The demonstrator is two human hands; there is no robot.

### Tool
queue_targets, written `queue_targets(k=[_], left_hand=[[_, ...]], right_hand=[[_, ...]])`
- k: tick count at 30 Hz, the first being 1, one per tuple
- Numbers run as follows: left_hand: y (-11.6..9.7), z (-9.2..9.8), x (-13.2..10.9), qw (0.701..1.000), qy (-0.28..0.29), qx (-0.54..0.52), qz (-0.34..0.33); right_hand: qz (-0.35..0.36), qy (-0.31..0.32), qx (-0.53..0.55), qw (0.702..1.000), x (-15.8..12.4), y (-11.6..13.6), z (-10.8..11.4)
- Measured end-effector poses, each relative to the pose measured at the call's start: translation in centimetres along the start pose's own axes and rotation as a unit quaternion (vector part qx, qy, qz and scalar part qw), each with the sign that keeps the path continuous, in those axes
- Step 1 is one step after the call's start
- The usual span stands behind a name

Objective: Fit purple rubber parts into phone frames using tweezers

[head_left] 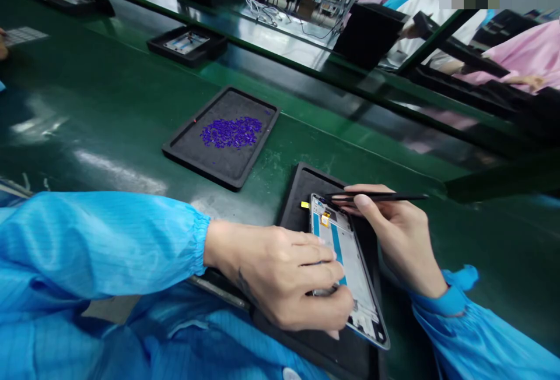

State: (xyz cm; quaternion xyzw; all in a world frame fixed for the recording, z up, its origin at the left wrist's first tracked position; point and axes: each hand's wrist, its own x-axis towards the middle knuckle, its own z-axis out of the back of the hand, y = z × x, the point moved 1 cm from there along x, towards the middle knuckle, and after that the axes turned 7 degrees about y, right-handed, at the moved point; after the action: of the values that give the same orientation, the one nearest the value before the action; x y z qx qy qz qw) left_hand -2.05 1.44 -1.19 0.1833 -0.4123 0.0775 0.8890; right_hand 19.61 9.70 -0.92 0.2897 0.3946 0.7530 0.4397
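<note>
An opened phone housing (359,278), silver with blue strips and a small yellow-orange flex cable, lies tilted on a black tray (291,205). My left hand (284,275) grips it from the left, fingers bent over its inner face; the fingers partly cover its lower half. Black tweezers (385,196) are pinched in my right hand (400,228). Their tips reach the top end of the housing, where the exact contact is too small to make out. A yellow tab (305,205) sticks out from the housing's upper left edge.
Ahead, another black tray (188,158) holds a heap of tiny purple pieces (231,132). Farther off, a tray (205,59) with another housing stands on the green bench (109,106). A dark rail crosses behind, with cables (262,13) and co-workers beyond it.
</note>
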Motion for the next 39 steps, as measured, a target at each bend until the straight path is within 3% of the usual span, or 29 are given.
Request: queue_targets(k=[12, 22, 26, 29, 31, 36, 39], left_hand=[[0.0, 0.0, -0.1, 1.000, 0.001, -0.003, 0.006], [0.0, 0.0, -0.1, 1.000, 0.009, 0.001, 0.005], [0.0, -0.2, -0.2, 1.000, 0.009, -0.005, 0.002], [-0.4, -0.5, -0.5, 1.000, 0.022, -0.023, -0.002], [-0.8, -0.6, -0.8, 0.997, 0.057, -0.045, -0.001], [-1.1, -0.6, -1.3, 0.963, 0.242, -0.111, 0.043], [-0.8, -0.6, -1.3, 0.956, 0.258, -0.131, 0.057]], right_hand=[[0.014, -0.004, -0.028, 1.000, -0.1, 0.4, 0.0], [0.062, -0.001, -0.129, 0.990, -0.2, 1.2, -0.2], [0.050, -0.003, -0.098, 0.994, -0.2, 0.9, -0.2], [0.007, -0.016, -0.006, 1.000, -0.1, 0.3, -0.1], [-0.011, -0.028, 0.044, 0.999, 0.1, -0.1, 0.0], [-0.008, -0.041, 0.066, 0.997, 0.2, -0.5, -0.2], [-0.003, -0.047, 0.074, 0.996, 0.3, -0.6, -0.2]])
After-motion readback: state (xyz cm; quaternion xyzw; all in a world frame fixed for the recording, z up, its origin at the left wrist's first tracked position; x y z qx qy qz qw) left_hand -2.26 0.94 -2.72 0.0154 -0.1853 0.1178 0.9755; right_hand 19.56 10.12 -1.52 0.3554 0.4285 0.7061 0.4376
